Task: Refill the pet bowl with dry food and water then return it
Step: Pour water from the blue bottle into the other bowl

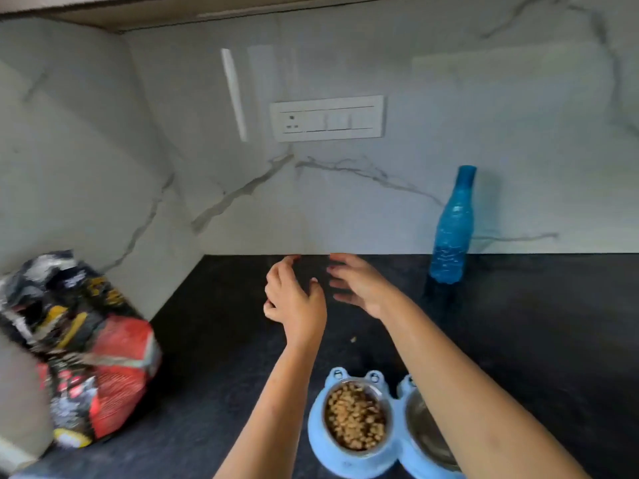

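- Pet bowl (349,458): double, long axis left-right, on the dark counter (536,340) below both wrists; left cup holds kibble (355,415), right cup half hidden by the forearm.
- Left hand (294,299), right hand (359,283): fingers loosely spread, empty, fingertips near each other.
- Blue bottle (453,229): upright, right of fingers.
- Food bag (86,347): far left.

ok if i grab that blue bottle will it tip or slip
The bottle is tall and narrow, so a push near its neck would probably tip it. Its ribbed sides look grippable. It looks like plastic, so probably not fragile.
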The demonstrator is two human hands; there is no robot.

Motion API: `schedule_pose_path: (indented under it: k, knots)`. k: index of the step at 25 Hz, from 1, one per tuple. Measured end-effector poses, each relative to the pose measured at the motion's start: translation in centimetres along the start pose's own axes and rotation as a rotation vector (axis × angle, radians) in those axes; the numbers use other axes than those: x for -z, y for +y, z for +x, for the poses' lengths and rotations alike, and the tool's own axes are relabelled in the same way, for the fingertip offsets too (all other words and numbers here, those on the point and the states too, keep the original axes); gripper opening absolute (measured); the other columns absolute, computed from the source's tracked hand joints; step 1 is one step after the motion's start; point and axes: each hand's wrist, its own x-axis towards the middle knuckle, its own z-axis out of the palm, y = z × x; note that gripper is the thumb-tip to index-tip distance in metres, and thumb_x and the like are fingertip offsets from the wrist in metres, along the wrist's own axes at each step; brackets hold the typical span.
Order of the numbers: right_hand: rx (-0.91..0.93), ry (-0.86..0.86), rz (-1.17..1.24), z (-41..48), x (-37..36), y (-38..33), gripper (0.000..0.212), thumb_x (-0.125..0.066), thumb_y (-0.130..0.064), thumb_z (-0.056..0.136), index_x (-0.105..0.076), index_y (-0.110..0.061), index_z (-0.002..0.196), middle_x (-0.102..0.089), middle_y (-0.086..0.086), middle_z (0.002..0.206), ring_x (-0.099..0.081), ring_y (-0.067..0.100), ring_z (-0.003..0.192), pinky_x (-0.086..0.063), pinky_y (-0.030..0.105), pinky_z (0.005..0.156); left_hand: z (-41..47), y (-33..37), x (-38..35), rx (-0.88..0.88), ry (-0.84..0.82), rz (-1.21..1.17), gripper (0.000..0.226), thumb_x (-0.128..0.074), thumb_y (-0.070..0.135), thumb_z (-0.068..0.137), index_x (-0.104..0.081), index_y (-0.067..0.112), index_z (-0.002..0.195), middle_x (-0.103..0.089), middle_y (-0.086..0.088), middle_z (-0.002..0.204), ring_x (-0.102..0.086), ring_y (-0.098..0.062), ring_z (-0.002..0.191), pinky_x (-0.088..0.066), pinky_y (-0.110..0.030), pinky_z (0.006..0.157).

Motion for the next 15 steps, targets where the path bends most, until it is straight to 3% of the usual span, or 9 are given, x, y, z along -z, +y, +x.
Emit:
schedule_pose_path:
  k: [3, 7, 10, 15]
  knots:
    - [-0.018, 0.256, 0.065, 0.4, 10.9, -0.7, 0.027, -0.054, -0.016, 0.095, -0.057, -0.023, 0.122, -0.059, 0.003, 0.125, -0.057, 0.021, 0.110, -0.052, 0.034, 0.082, -2.3, 5.0, -6.6, -0.074, -0.180, -0.005, 0.043, -0.060, 0.013, 0.085, -0.048, 0.030, 0.123, -0.042, 0.004, 0.135, -0.039, -0.021, 0.125, -0.025, -0.048, 0.098]
    - [-0.018, 0.453, 0.073, 1.9, 20.3, -2.0, 0.032, -0.053, -0.016, 0.095, -0.053, -0.019, 0.127, -0.053, 0.011, 0.132, -0.053, 0.025, 0.112, -0.047, 0.038, 0.085, -3.5, 8.9, -12.4, -0.117, -0.350, 0.028, 0.041, -0.061, 0.018, 0.086, -0.048, 0.033, 0.122, -0.038, 0.006, 0.139, -0.037, -0.020, 0.126, -0.023, -0.041, 0.091]
    - [-0.008, 0.496, 0.022, 3.9, 25.1, -3.3, 0.044, -0.056, -0.016, 0.093, -0.044, -0.017, 0.135, -0.049, 0.012, 0.135, -0.050, 0.026, 0.113, -0.049, 0.040, 0.089, -3.6, 11.6, -15.8, -0.133, -0.445, 0.085, 0.040, -0.062, 0.022, 0.087, -0.049, 0.035, 0.123, -0.038, 0.005, 0.138, -0.038, -0.020, 0.126, -0.024, -0.040, 0.091]
    - [0.048, 0.509, -0.182, 8.1, 28.0, -5.0, 0.080, -0.067, -0.015, 0.085, -0.022, -0.022, 0.150, -0.036, 0.010, 0.148, -0.042, 0.034, 0.130, -0.043, 0.049, 0.103, -2.6, 13.3, -18.2, -0.097, -0.472, 0.151, 0.039, -0.062, 0.025, 0.088, -0.049, 0.037, 0.122, -0.037, 0.005, 0.139, -0.037, -0.020, 0.126, -0.026, -0.044, 0.100]
